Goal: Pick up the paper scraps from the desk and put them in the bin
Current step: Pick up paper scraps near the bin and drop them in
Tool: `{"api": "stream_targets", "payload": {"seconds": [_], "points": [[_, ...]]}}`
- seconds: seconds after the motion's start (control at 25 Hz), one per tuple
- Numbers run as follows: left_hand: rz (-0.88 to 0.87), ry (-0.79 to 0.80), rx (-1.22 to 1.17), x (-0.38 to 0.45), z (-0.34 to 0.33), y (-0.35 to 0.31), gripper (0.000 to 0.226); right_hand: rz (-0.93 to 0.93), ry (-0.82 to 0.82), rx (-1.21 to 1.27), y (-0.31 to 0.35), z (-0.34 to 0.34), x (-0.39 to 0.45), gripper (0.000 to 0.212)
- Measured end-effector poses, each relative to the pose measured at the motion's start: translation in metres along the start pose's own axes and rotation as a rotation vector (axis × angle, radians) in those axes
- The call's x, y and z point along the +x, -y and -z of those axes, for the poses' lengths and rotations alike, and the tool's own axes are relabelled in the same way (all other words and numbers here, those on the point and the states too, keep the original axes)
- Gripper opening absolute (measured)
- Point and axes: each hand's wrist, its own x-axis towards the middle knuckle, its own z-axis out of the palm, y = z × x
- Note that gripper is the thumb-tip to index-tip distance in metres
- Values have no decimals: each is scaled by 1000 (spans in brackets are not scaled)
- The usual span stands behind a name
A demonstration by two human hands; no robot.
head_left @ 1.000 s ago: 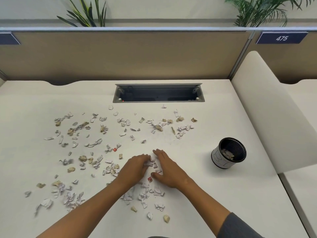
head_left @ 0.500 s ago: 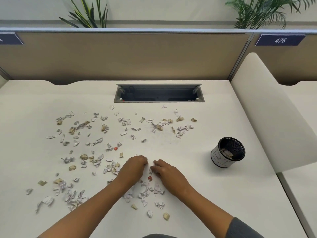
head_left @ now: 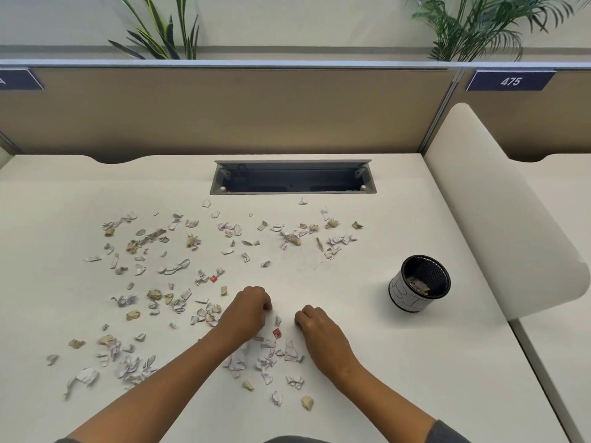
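Observation:
Several white and tan paper scraps are strewn over the left and middle of the white desk. A small black mesh bin with a white paper wrap stands at the right and holds a few scraps. My left hand and my right hand rest on the desk near its front, a short gap apart, both with fingers curled under around gathered scraps that stay hidden inside. A cluster of scraps and one red piece lie between and below the hands.
An open grey cable tray is sunk into the desk at the back. A tan partition closes the rear, and a rounded cream divider rises just right of the bin. Plants stand behind the partition.
Both hands lay flat over scraps with fingers touching, then curled into fists and drew apart. Scraps that lay under the fingertips are gone from the desk.

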Motion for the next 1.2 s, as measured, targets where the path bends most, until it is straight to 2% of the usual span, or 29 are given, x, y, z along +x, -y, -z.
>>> {"api": "stream_targets", "payload": {"seconds": [0.08,0.24,0.44,0.68,0.8,1.04,1.2], "points": [[58,7,-85,3,4,-5,20,-25,-7,29,-1,2,-1,17],[107,9,-250,6,10,-19,15,-199,-42,356,-6,24,-3,16],[103,32,-380,6,14,-39,11,-359,-248,747,-29,81,-8,17],[55,30,-533,13,22,-71,12,-433,-603,778,-84,133,-26,17],[30,10,-615,21,27,-95,12,-504,-702,686,-106,138,-34,13],[-101,34,-636,46,43,-159,12,-593,-655,553,-125,133,-37,18],[-184,50,-624,69,47,-204,12,-621,-567,590,-130,134,-38,21]]}}
